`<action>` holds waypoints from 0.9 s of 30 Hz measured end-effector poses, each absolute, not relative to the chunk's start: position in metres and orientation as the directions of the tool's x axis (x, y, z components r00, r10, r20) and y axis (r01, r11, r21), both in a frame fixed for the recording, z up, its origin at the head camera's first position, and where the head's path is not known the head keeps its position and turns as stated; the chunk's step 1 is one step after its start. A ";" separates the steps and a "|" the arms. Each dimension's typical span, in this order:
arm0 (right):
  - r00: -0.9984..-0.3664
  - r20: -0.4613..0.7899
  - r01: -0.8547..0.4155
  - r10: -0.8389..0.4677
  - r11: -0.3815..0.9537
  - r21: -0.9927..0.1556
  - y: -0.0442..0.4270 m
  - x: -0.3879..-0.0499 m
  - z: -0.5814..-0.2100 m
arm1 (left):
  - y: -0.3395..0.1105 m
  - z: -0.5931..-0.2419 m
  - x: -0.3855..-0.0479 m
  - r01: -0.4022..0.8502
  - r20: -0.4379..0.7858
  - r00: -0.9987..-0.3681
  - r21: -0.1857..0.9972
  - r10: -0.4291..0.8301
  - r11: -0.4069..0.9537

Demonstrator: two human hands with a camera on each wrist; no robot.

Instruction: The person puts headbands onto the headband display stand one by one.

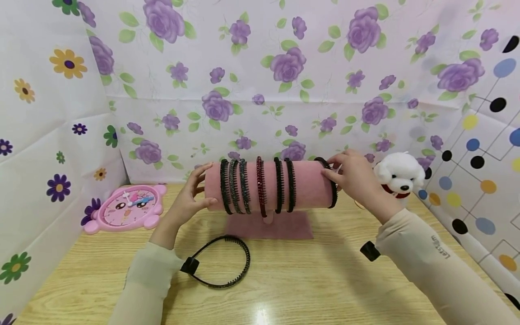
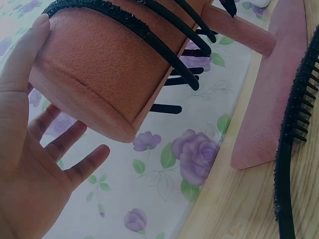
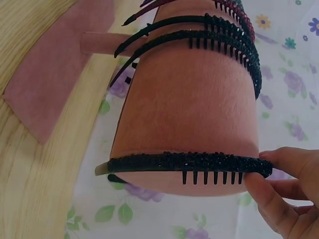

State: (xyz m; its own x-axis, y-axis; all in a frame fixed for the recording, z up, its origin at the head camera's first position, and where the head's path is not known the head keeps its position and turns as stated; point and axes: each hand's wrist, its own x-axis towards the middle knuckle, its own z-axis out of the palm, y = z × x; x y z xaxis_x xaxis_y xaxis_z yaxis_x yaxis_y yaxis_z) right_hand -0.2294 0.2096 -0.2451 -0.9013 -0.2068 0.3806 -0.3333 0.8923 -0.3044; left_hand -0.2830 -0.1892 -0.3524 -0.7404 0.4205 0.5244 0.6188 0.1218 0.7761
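Note:
A pink padded roll [image 1: 308, 185] on a stand carries several toothed headbands side by side, black, glittery and one dark red [image 1: 261, 187]. At its right end my right hand [image 1: 352, 175] pinches a black beaded headband [image 3: 184, 162] between thumb and finger; this band sits right at the roll's edge, its teeth partly past the end. My left hand [image 1: 188, 194] steadies the roll's left end, thumb on the front, the other fingers spread behind and below it [image 2: 40, 149]. Another black headband [image 1: 248, 262] lies on the table in front of the stand's base [image 1: 270, 228].
A pink clock [image 1: 127, 207] lies at the left against the flowered wall covering. At the right, behind my right forearm, sits a white plush dog [image 1: 400, 174] with a red collar. The wooden table [image 1: 300, 280] stretches in front of the stand.

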 end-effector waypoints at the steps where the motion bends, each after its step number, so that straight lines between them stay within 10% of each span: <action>1: -0.899 0.384 -0.335 -0.209 0.894 -0.296 0.208 -0.230 -0.245 | -0.189 -0.352 -0.283 0.618 0.524 -0.741 0.776 0.420 0.123; 27: -0.911 0.286 -0.380 -0.297 0.874 -0.303 0.212 -0.226 -0.232 | -0.189 -0.351 -0.281 0.610 0.518 -0.749 0.783 0.413 0.124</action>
